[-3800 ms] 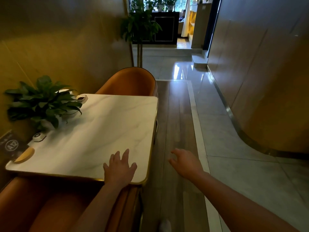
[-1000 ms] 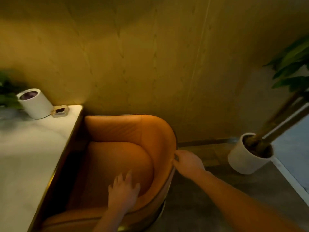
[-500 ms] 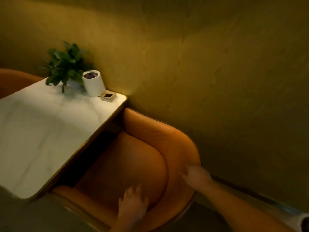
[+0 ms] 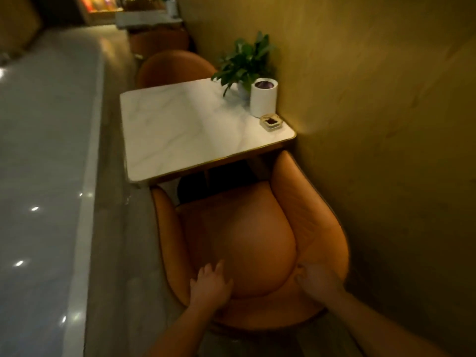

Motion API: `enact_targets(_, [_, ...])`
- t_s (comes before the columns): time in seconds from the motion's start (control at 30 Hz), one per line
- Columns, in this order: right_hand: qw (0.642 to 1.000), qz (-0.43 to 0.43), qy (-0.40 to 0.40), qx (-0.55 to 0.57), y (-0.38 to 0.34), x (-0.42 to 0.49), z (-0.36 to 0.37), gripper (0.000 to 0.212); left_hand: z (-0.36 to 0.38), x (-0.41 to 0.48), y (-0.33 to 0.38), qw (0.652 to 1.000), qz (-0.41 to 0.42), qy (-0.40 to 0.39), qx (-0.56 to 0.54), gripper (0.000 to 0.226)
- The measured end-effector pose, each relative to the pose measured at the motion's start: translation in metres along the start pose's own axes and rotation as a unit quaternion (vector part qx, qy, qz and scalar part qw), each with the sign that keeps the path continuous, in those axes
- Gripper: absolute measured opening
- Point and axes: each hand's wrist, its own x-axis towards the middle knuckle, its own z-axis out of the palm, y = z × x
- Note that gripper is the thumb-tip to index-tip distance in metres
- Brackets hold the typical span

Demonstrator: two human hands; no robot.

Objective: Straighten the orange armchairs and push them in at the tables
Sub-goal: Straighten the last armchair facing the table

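An orange armchair [image 4: 244, 235] stands in front of me, its open side facing a white marble table [image 4: 180, 130]; the seat's front lies just under the table's near edge. My left hand [image 4: 210, 283] rests over the backrest's left part, fingers curled on it. My right hand [image 4: 316, 279] grips the backrest's right part, fingers over the inner side. A second orange armchair [image 4: 175, 67] sits pushed in at the table's far side. A third orange chair [image 4: 159, 42] shows dimly farther back.
A yellow wall [image 4: 373, 124] runs close along the chair's right side. On the table by the wall stand a potted plant [image 4: 244, 63], a white cylinder [image 4: 263, 100] and a small ashtray [image 4: 271, 121]. A glossy tiled aisle [image 4: 46, 176] lies to the left.
My view has swung round so I stand behind the armchair, facing the table. Both hands have stayed on the backrest, and the chair now points squarely at the table.
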Motion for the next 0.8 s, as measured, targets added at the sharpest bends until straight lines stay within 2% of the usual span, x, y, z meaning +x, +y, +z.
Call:
enact_targets(0.1, [0.999,-0.035,-0.007,-0.002,0.007,-0.006,0.011,0.030,0.022,-0.020,0.006,0.999,-0.030,0.002,-0.025,0.064])
enact_targets(0.27, [0.996,-0.080,0.019,-0.031,0.015,-0.013,0.022,0.030,0.052,-0.047,0.009,0.999,-0.039,0.027,-0.007,0.058])
enact_targets(0.5, [0.995,-0.063,0.065,-0.040,0.022,-0.014,0.035,0.034,0.058,-0.046,0.018,0.997,-0.059,0.047,-0.024,0.062])
enact_targets(0.7, [0.997,-0.037,0.065,-0.038,0.022,-0.008,0.036,0.041,0.060,-0.043,0.026,0.994,-0.087,0.062,-0.030,0.062])
enact_targets(0.8, [0.997,-0.025,0.064,-0.020,0.021,-0.006,0.031,0.038,0.059,-0.044,0.035,0.992,-0.109,0.059,-0.019,0.060])
